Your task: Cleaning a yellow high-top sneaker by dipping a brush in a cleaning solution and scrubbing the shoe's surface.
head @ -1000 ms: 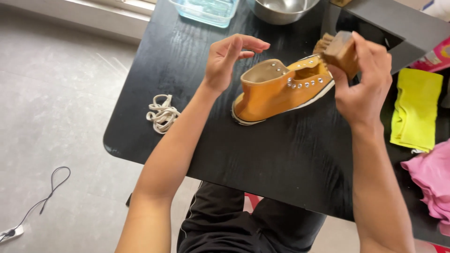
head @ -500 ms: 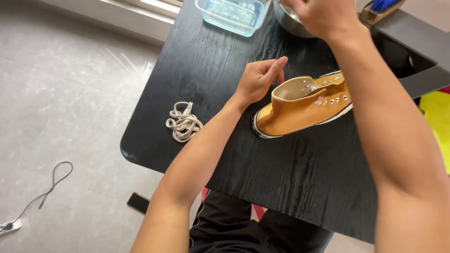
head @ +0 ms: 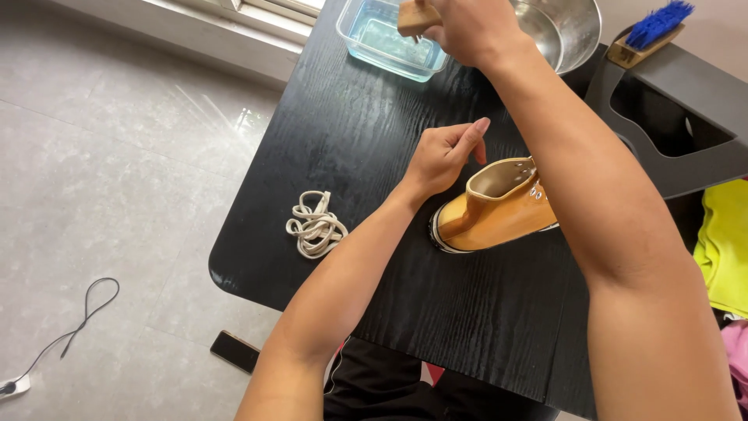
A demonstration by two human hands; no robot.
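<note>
One screen was seen: a dark, flat rectangular phone (head: 234, 352) lay on the grey floor just beside the black table's (head: 499, 327) near edge, below its rounded corner. Its screen was dark and blank. No packages, labels or signs were seen.

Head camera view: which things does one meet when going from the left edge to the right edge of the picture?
Cable on the floor → phone on the floor → bundle of white laces → left hand → orange shoe → blue-bristled brush → yellow cloth.
</note>
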